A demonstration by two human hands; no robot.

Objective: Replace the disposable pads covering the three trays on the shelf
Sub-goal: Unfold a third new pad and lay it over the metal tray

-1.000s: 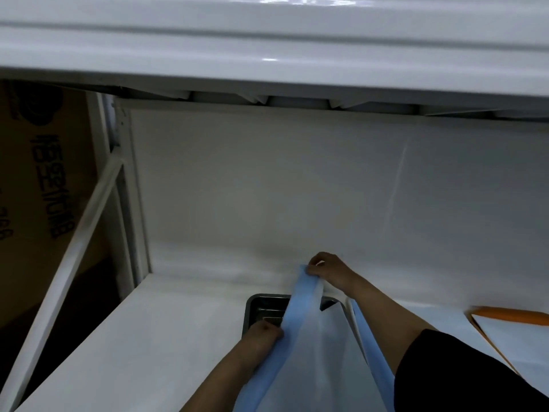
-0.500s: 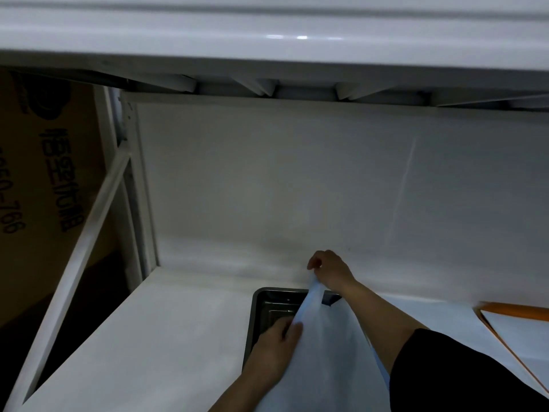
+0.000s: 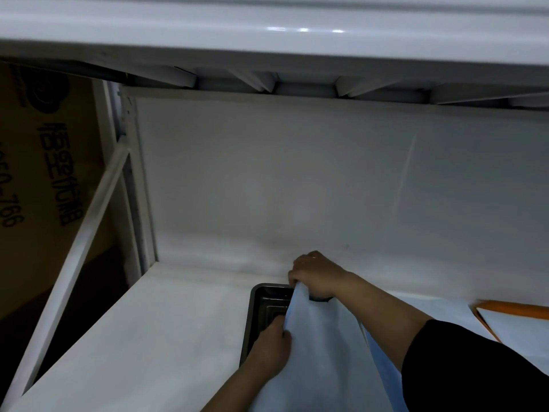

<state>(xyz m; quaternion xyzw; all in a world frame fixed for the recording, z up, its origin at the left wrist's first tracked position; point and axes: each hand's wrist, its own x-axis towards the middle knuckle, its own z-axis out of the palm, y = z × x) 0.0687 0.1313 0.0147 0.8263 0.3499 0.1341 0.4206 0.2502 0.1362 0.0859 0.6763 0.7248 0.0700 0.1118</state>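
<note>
A dark metal tray (image 3: 256,307) sits on the white shelf (image 3: 166,328), its left and far part bare. A pale blue disposable pad (image 3: 323,346) covers the rest of the tray and hangs toward me. My right hand (image 3: 315,275) grips the pad's far corner at the tray's back edge. My left hand (image 3: 271,346) pinches the pad's left edge over the tray. A second pad (image 3: 439,310) lies flat to the right, partly hidden by my right arm.
An orange-edged tray (image 3: 517,307) with a white pad lies at the far right. The upper shelf (image 3: 267,34) hangs low overhead. A white diagonal brace (image 3: 80,239) and upright close the left side, with a cardboard box (image 3: 38,179) behind them.
The pad, bunched into a narrow strip a second ago, has been spread wider over the tray. My left hand shifted along its left edge; my right hand stayed at the far corner.
</note>
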